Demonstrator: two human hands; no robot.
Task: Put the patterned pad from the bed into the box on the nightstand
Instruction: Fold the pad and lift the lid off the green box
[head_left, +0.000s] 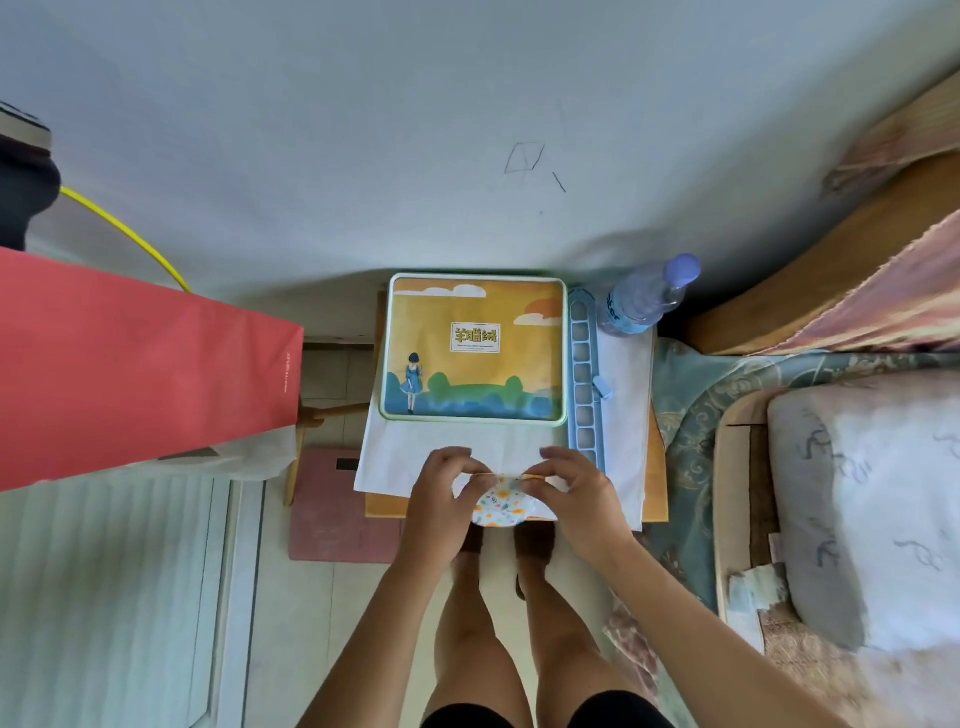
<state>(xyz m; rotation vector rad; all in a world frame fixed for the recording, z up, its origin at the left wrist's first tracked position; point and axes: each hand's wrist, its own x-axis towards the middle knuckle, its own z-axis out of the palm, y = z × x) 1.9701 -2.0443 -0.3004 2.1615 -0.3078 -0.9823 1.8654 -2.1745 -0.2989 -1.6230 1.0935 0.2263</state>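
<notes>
A small round pad (500, 505) with a white ground and orange and blue flowers hangs between both hands over the near edge of the nightstand (655, 467). My left hand (445, 491) pinches its upper left edge and my right hand (569, 486) pinches its upper right edge. Behind them stands the box (474, 349), a flat rectangular tin with a pale green rim and its lid shut; the lid shows an orange sky, green hills and a small figure in blue. The box rests on a white cloth (626, 395) that covers the nightstand.
A light blue compartment strip (584, 384) lies along the box's right side, with a plastic water bottle (647, 296) at the back right. The bed (857, 493) with a pale pillow is on the right. A red paper bag (140, 374) stands left, a pink mat (332, 506) on the floor.
</notes>
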